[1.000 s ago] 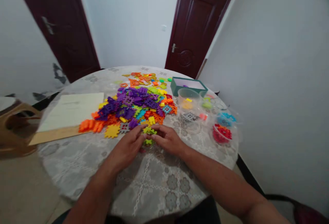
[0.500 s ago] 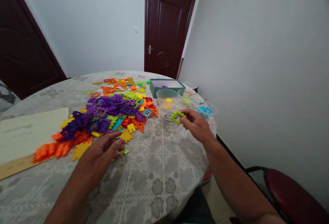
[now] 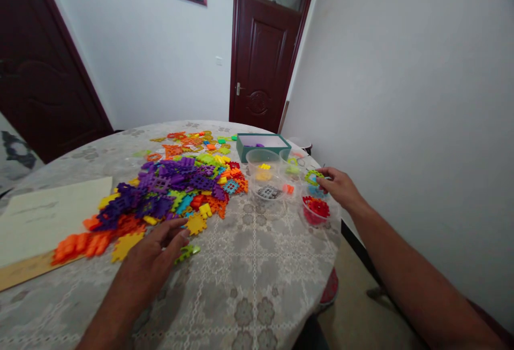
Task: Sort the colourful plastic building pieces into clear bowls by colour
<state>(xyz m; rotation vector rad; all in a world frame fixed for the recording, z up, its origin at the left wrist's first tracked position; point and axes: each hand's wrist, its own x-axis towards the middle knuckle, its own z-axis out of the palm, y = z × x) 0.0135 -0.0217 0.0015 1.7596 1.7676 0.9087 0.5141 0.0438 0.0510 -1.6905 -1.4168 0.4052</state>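
My right hand (image 3: pixel 339 187) is closed in a pinch on a lime-green gear-shaped plastic building piece (image 3: pixel 312 177). It holds the piece over the clear tub with blue pieces (image 3: pixel 317 191), partly covering that tub. Just nearer stands a clear tub with red pieces (image 3: pixel 316 209). My left hand (image 3: pixel 156 251) is open, its fingers loosely stretched, at the near edge of the heap of mixed plastic pieces (image 3: pixel 172 184). By its fingertips lie a yellow gear-shaped piece (image 3: pixel 196 224) and a green piece (image 3: pixel 187 253), the latter partly hidden by the thumb.
Clear tubs hold yellow (image 3: pixel 264 173), grey (image 3: pixel 268 193) and green pieces (image 3: pixel 292 167). Behind them is a dark green open box (image 3: pixel 263 149). A pale board (image 3: pixel 56 216) lies at the left. The round table's right edge is close to the wall.
My right hand has carried the green gear piece rightward, from over the grey-piece tub to over the blue one. My left hand has stayed nearly still. The view has tilted up slightly.
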